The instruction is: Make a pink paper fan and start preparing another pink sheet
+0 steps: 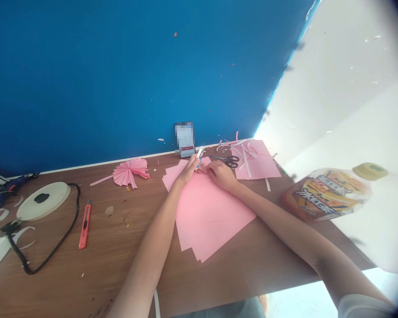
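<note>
My left hand (187, 170) is closed around a small white tube with blue marks (200, 157), which points up toward the wall. Close beside it, my right hand (223, 176) has its fingers bent together near the left fingertips; whatever they hold is too small to make out. Both hands are over the far part of a fanned stack of pink paper sheets (212, 216). Black-handled scissors (231, 161) lie just beyond my right hand. A phone (185, 139) leans upright on the blue wall, behind the left hand.
A folded pink paper fan (130, 172) and a red box cutter (85, 225) lie to the left. Further left is a round white device (44, 201) with a black cord. On the right are pink paper with strips (263, 165) and a large bottle (331, 192).
</note>
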`<action>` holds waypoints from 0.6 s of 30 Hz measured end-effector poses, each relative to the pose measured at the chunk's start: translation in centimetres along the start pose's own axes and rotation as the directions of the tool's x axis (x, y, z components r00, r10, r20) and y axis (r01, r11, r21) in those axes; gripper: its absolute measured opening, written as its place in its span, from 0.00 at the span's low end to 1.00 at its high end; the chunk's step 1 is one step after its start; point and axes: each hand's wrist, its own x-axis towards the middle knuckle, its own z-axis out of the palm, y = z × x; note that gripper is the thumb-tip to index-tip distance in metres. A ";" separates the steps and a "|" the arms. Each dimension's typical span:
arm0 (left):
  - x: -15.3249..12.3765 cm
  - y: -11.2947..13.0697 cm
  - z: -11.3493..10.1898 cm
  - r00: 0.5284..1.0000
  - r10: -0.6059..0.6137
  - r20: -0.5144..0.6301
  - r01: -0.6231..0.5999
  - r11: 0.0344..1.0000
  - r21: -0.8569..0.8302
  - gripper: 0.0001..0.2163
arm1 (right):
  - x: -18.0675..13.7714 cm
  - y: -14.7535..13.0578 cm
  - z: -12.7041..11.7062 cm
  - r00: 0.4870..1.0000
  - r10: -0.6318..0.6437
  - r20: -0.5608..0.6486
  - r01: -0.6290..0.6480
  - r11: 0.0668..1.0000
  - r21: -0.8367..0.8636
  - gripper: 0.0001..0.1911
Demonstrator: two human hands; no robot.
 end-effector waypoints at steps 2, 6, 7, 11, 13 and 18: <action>0.0 -0.1 0.0 1.000 0.005 -0.012 -0.004 1.000 0.011 0.28 | 0.0 -0.2 -0.2 0.999 0.029 -0.032 -0.028 0.999 0.017 0.10; -0.1 -0.4 0.3 0.998 0.069 -0.001 -0.069 0.995 0.077 0.30 | 0.0 -0.7 -1.0 0.990 0.090 -0.109 -0.060 0.964 0.257 0.09; -0.2 -0.4 0.5 0.997 0.082 0.003 -0.082 0.992 0.100 0.32 | 0.1 -0.8 -1.2 0.986 0.109 -0.123 -0.061 0.938 0.342 0.10; -0.3 -0.5 1.2 0.992 0.126 -0.009 -0.124 0.982 0.143 0.38 | 0.1 -1.8 -1.8 0.975 0.189 -0.120 -0.086 0.810 0.580 0.17; -0.3 -0.6 1.5 0.985 0.165 -0.052 -0.155 0.975 0.161 0.38 | 0.1 -2.2 -1.6 0.979 0.185 -0.083 -0.095 0.782 0.616 0.16; 0.1 -1.0 1.6 0.968 0.221 -0.119 -0.186 0.950 0.252 0.37 | 0.0 -2.5 -1.5 0.968 0.198 -0.154 -0.078 0.822 0.564 0.13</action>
